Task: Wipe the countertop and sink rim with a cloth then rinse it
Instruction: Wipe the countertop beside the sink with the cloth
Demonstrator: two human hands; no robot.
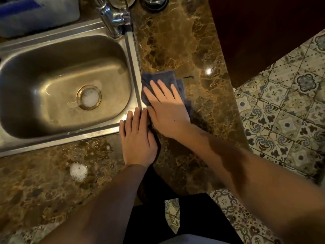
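Note:
A blue-grey cloth (161,78) lies flat on the brown marble countertop (175,41), right beside the steel sink's right rim (134,67). My right hand (167,110) presses flat on the cloth with fingers spread, covering most of it. My left hand (138,138) rests flat on the sink's front right corner, fingers together, holding nothing, and touches the right hand. The sink basin (58,81) is wet, with foam over the drain (89,97).
A patch of soap foam (78,171) and water sit on the countertop in front of the sink. The chrome faucet (114,16) stands at the sink's back right corner. A blue-and-white container (35,13) is at the back left. Patterned floor tiles (290,103) lie to the right.

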